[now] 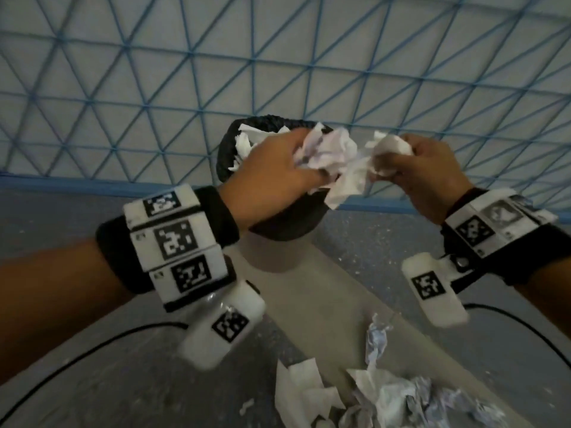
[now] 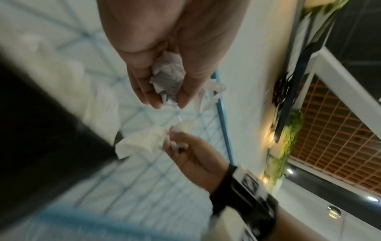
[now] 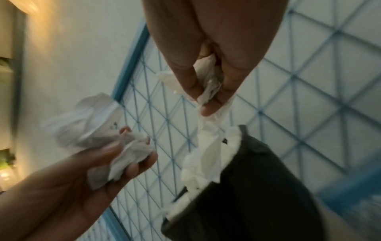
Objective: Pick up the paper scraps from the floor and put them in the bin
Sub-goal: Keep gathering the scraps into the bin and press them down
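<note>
In the middle of the head view both hands are raised at the black bin (image 1: 287, 223), which stands on the grey floor (image 1: 463, 236) against a wall with a blue grid pattern (image 1: 278, 57). The left hand (image 1: 275, 171) has its fingers curled round a crumpled wad of paper (image 1: 327, 151), held right over the bin's mouth. The right hand (image 1: 429, 171) pinches a second, looser piece of paper (image 1: 370, 168), held just right of the rim; a tail of it hangs down toward the bin's outer side. White paper already pokes above the bin's edge at upper left of its opening, so it looks nearly full.

A pile of scraps (image 1: 386, 393) lies on the floor at the bottom centre of the frame, so the task looks well short of done.

The risks, as I judge them: the right-hand piece, let go where it is, could slide down outside the bin. The full bin may also shed paper if more is dropped loosely on top. A push down could tip it, since it looks light.
</note>
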{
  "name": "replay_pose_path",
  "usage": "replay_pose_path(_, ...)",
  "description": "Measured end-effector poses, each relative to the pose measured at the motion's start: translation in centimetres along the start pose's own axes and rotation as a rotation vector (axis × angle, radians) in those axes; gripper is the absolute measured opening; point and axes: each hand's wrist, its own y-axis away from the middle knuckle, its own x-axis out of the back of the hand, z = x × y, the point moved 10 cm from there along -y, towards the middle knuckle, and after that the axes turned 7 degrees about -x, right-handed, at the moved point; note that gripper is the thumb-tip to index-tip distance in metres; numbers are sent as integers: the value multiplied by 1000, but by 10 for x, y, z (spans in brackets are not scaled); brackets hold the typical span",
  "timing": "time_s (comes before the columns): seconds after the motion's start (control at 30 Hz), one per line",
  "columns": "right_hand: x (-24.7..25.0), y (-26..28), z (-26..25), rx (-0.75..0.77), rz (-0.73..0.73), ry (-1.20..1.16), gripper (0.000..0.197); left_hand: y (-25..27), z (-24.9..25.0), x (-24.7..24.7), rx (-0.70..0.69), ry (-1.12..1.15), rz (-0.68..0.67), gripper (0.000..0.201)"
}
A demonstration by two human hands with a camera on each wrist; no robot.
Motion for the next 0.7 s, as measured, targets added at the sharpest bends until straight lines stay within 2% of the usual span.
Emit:
replay_pose_path(0.07, -12, -14, -30, 81, 20, -53, 15, -28, 6, 38, -40, -58, 140, 37)
replay_pose_path(0.13, -32, -30, -45, 130, 24, 23, 9, -52, -2, 58, -31, -230, 187, 45)
replay_pose_path(0.17, -43, -38, -50, 142, 31, 145, 10, -62, -11, 62, 3, -321, 184, 52)
replay_pose_path(0.23, -70, -50, -48, 153, 28, 540, 25, -73, -30, 63, 109, -502, 153, 66)
replay_pose_path(0.3, -105, -55, -28, 126, -133, 878, 33, -76, -46, 56, 182, -604, 92, 70)
replay_pose_path(0.37, -134, -49, 5, 40, -403, 1014, 36, -77, -69, 41, 223, -648, -54, 63)
replay_pose_path(0.43, -146, -43, 25, 27, -536, 1083, 36, -70, -91, 25, 249, -691, -248, 50)
replay_pose_path(0.5, -143, -45, 30, 109, -519, 1286, 37, -63, -105, 18, 228, -777, -376, 42)
replay_pose_path(0.57, -137, -45, 24, 244, -441, 1532, 36, -62, -110, 21, 147, -915, -398, 40)
replay_pose_path(0.63, -136, -45, 13, 347, -362, 1606, 34, -65, -107, 23, 27, -1047, -375, 38)
replay_pose_path(0.7, -141, -46, 14, 329, -371, 1563, 32, -68, -109, 13, -28, -1105, -460, 37)
